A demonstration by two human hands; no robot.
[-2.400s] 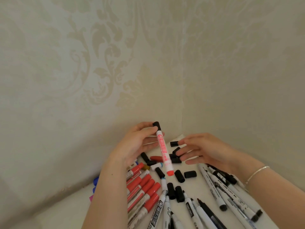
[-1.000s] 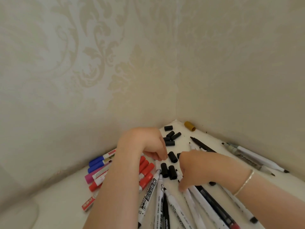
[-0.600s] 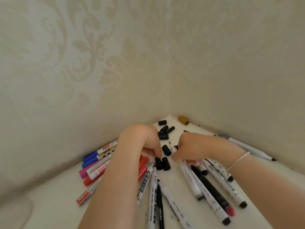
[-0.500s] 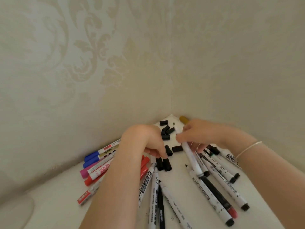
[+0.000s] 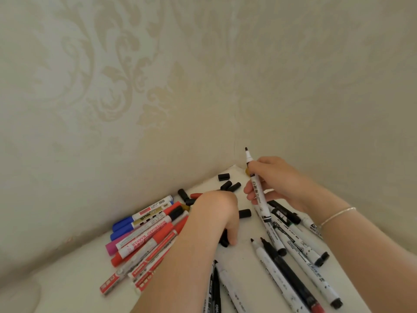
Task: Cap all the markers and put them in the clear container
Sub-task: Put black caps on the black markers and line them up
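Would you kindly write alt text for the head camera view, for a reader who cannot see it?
A right hand holds an uncapped white marker tip-up above a white surface in a wallpapered corner, while the left hand reaches down among loose black caps. Red, blue and black markers lie scattered around both hands.

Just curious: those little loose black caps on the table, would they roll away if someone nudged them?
Probably. The black caps look like short, smooth cylinders lying on their sides on a flat white table, so a nudge could roll them. They seem light, and stiff enough to pinch.
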